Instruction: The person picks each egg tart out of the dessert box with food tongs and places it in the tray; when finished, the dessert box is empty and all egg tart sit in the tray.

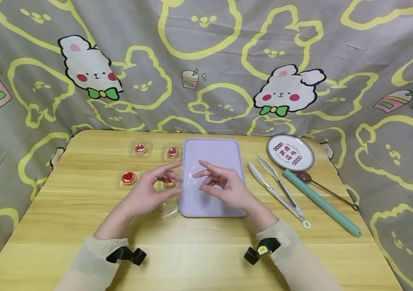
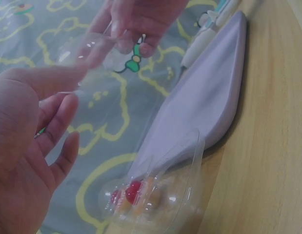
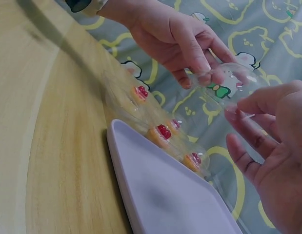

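A clear domed plastic lid [image 1: 190,176] is held between my two hands, above the left part of the lilac tray [image 1: 211,151]. On its left edge, my left hand [image 1: 150,189] pinches it between thumb and fingers. My right hand [image 1: 227,184] pinches the opposite edge, its other fingers loosely bent. Several small red-topped tarts sit in clear plastic packs left of the tray, among them one tart [image 1: 129,178] at the near left and another tart [image 1: 173,152] further back. One more tart [image 1: 169,182] is partly hidden by my left hand.
Right of the tray lie metal tongs [image 1: 279,190], a teal rod [image 1: 321,201] and a brown long-handled spoon [image 1: 304,176]. A round plate [image 1: 302,147] with red lettering stands behind them. A patterned curtain [image 1: 206,72] hangs along the table's back edge.
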Available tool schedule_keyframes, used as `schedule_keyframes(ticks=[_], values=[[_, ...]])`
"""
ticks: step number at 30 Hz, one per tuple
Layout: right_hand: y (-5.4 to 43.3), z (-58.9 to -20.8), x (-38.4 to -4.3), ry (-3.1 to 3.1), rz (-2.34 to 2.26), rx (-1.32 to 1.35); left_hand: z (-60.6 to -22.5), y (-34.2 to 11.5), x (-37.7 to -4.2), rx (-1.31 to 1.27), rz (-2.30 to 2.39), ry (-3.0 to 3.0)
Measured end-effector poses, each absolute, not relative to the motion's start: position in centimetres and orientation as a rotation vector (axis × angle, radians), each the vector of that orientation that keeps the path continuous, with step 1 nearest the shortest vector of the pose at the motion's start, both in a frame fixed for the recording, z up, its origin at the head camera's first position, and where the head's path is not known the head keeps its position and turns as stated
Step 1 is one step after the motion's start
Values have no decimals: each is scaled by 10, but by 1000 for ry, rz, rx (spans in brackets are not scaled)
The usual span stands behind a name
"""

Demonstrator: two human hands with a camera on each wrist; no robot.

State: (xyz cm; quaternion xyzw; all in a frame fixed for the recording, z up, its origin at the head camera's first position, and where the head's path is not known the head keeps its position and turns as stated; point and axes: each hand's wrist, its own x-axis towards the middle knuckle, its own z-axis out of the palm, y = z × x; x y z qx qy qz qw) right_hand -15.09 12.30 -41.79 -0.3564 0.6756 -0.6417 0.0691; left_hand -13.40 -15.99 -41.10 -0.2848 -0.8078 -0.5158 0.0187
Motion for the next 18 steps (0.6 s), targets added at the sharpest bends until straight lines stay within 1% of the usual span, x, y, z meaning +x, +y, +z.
schedule_keyframes(ticks=[14, 18], values=[[120, -422, -150, 2095, -2069, -911, -413, -157, -131, -886, -1617, -2329], [120, -422, -149, 2063, -2105, -843, -414, -156, -130, -801, -1703, -2333]])
